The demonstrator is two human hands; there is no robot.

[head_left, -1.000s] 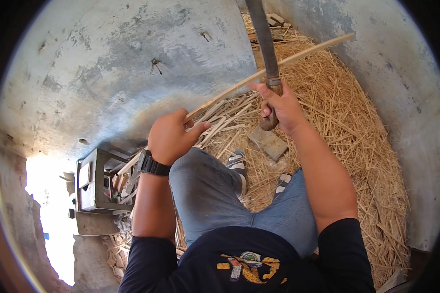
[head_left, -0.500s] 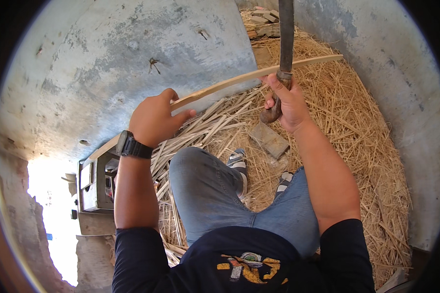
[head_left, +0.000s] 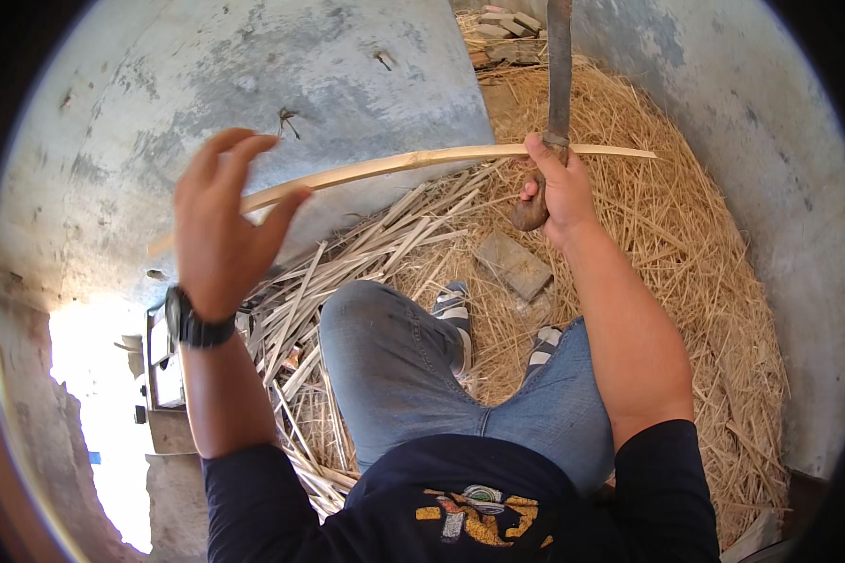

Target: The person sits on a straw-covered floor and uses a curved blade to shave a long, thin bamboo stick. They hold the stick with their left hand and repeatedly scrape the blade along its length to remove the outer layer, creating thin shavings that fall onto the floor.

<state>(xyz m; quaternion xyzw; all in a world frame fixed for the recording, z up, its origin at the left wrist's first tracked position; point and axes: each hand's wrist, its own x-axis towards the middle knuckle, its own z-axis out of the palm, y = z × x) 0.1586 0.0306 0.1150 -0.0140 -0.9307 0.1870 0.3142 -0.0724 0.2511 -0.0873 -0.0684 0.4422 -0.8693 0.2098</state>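
Note:
My right hand (head_left: pixel 559 192) grips the wooden handle of a long dark machete (head_left: pixel 560 66) whose blade points up and away. A long pale bamboo strip (head_left: pixel 422 161) runs nearly level across the view and meets the blade just above my right fist. My left hand (head_left: pixel 223 220), with a black watch on the wrist, is raised at the strip's left part; thumb and fingers are curled around it, pinching it lightly. I am seated, with my jeans-clad knees (head_left: pixel 385 347) below.
A pile of split bamboo strips (head_left: pixel 347 272) lies by my left knee. Straw-like shavings (head_left: pixel 685 244) cover the ground on the right. A flat grey block (head_left: pixel 516 265) sits ahead of my feet. Grey concrete walls (head_left: pixel 207 84) curve on both sides.
My left hand has risen and slid left along the strip, and its grip has loosened. The strip has swung from a slant to nearly level. The machete blade has turned more upright.

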